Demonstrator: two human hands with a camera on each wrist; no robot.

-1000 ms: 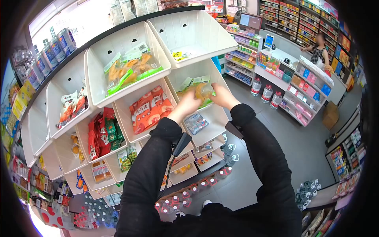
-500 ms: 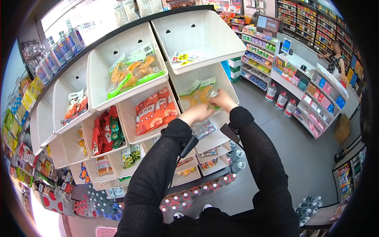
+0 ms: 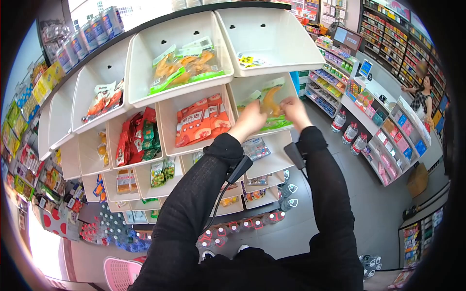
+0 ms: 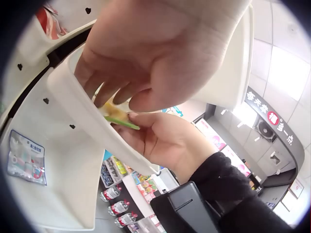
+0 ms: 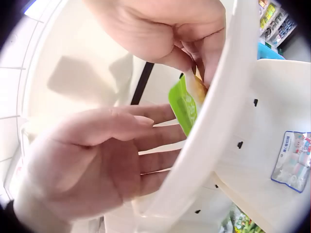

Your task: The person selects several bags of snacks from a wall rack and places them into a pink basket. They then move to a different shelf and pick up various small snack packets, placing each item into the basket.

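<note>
I am seeing a clear snack packet (image 3: 272,104) with a green edge and orange-yellow pieces inside, standing nearly upright in a white bin (image 3: 286,80) of the wall rack, second row from the top. It is leaning against the bin's back. More packets of the same kind are lying flat beneath it. My right wrist view is showing its green edge (image 5: 184,108) poking above the bin's rim.

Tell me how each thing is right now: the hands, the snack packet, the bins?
Left hand: open, fingers against the packet.
Right hand: fingers curled, pinching the packet.
Snack packet: upright in the bin, held.
Bin: tilted, holds green-edged packets.
Top right bin: nearly bare, small yellow packets.
</note>
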